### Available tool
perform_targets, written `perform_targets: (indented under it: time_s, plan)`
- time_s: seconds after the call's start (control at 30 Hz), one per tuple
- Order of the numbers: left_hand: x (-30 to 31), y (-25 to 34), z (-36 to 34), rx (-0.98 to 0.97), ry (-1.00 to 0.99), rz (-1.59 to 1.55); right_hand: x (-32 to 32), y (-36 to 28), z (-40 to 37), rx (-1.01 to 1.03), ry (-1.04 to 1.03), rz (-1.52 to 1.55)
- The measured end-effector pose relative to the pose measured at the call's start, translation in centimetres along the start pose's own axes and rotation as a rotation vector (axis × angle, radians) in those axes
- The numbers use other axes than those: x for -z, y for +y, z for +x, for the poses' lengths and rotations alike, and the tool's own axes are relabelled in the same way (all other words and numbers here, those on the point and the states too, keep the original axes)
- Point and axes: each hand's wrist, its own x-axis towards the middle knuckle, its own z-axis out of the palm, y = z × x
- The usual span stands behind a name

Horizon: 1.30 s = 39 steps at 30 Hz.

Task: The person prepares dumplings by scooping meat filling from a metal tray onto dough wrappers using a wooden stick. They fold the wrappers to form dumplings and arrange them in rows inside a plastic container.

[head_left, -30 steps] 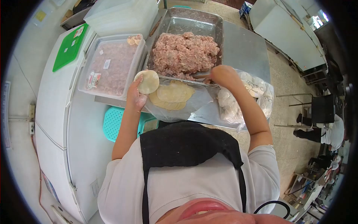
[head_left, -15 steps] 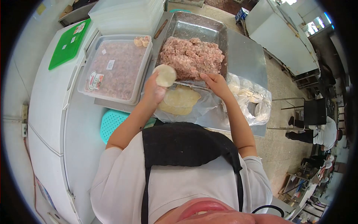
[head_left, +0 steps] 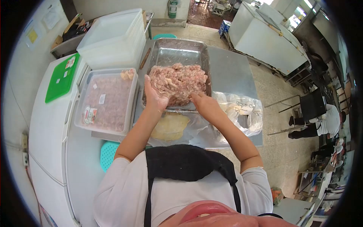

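My left hand [head_left: 155, 99] is raised at the near left of a metal tray [head_left: 177, 49]. It holds a thin dough wrapper [head_left: 163, 86], now gathered and wrinkled against the meat behind it, so its edges are hard to tell. My right hand [head_left: 204, 105] has its fingers closed at the tray's near side, against the ground meat [head_left: 189, 77]; what they grip is hidden. The pinkish meat is heaped in the near part of the tray. Just below my hands, a stack of pale yellow wrappers [head_left: 172, 126] lies on clear plastic.
At left stands a lidded plastic box [head_left: 107, 100], with stacked translucent bins [head_left: 109, 41] behind it. A green lid [head_left: 63, 77] lies on the white freezer [head_left: 45, 125]. Plastic bags [head_left: 245, 113] rest at right on the metal table [head_left: 232, 72]. A person [head_left: 329, 119] is farther right.
The flat round wrapper in my left hand now looks gathered, close over the meat. My right hand has moved inward to the meat. The camera view has tilted up.
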Motion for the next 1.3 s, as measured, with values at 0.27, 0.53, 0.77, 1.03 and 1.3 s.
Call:
perform_targets:
  time_s: [0.27, 0.53, 0.77, 1.03, 1.3]
  plan:
    - [-2.3, -0.5, -1.0, -0.025, 0.018, 0.052, 3.0, 0.8, -0.1, 0.154, 0.057, -0.081]
    - [-3.0, -1.0, -3.9, -0.035, -0.330, 0.722, 6.2, 6.9, -0.8, 0.118, 0.045, 0.498]
    - [-4.5, -1.5, -3.5, -0.490, -0.585, 1.661, 7.7, 8.1, -2.1, 0.121, -0.237, 0.639]
    - [0.0, -1.5, -1.8, -0.486, -0.574, 2.029, -1.0, 12.2, -0.4, 0.298, -0.201, 0.809]
    - [3.0, -2.8, 0.5, -0.207, -0.126, 1.407, -1.3, 10.4, -0.6, 0.428, 0.209, 0.196]
